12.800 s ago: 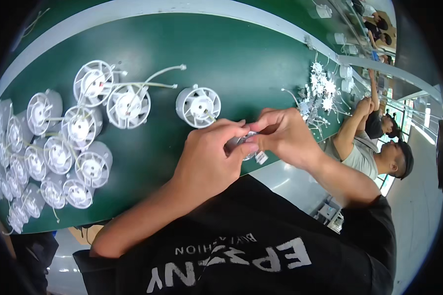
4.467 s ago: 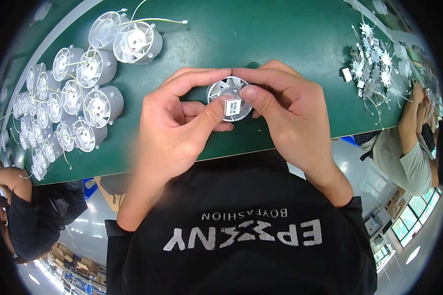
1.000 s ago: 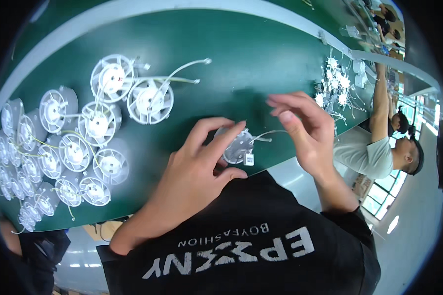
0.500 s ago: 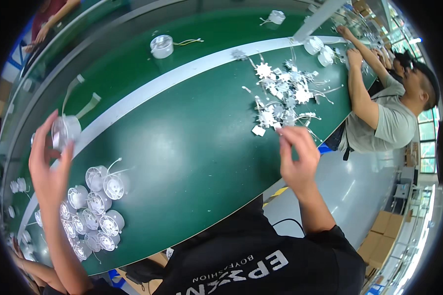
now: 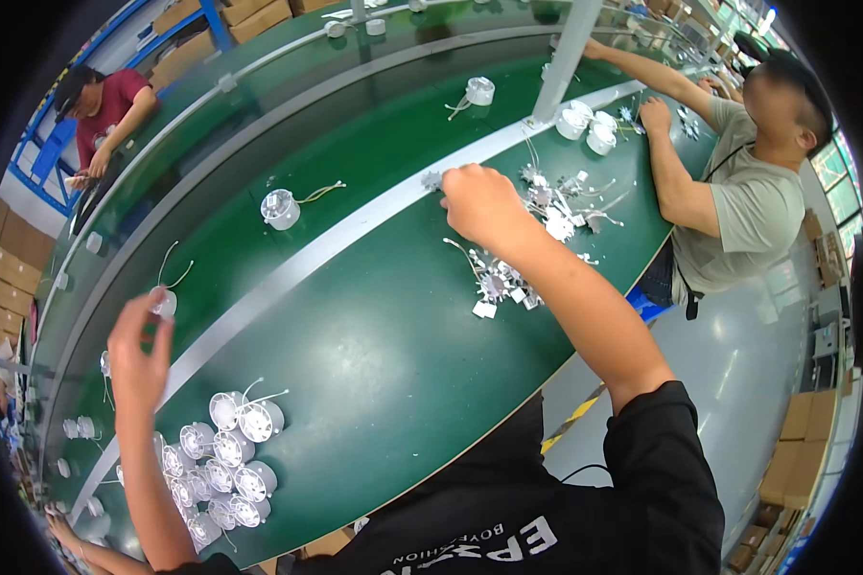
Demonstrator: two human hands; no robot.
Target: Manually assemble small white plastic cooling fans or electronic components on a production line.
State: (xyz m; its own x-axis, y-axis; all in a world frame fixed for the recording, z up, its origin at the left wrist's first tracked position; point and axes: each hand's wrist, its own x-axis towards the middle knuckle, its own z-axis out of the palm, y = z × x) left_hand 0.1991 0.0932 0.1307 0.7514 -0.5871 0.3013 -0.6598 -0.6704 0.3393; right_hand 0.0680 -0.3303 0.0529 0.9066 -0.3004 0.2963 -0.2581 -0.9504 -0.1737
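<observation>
My left hand (image 5: 142,350) is at the left edge of the green belt, slightly blurred, thumb and fingers apart. Just beyond its fingertips is a clear round housing (image 5: 166,303) with two thin wires, partly covered by the fingers. My right hand (image 5: 484,203) reaches across the table to the white rail (image 5: 374,218), fingers curled downward. Right beside its fingertips, a grey gear-shaped part (image 5: 431,180) lies on the rail. The back of the hand hides what the fingers hold, if anything. Under my right forearm lies a heap of small white wired parts (image 5: 503,283).
Several round clear housings (image 5: 230,448) with wires cluster near my left forearm. Another housing (image 5: 280,209) sits on the belt past the rail. A grey post (image 5: 566,62) rises from the rail. One co-worker (image 5: 729,182) works at the right, another (image 5: 110,120) stands across the line.
My left hand has opened from around the housing, which now lies past its fingertips. My right hand has moved from the heap's near edge out to the rail. The whole view has shifted.
</observation>
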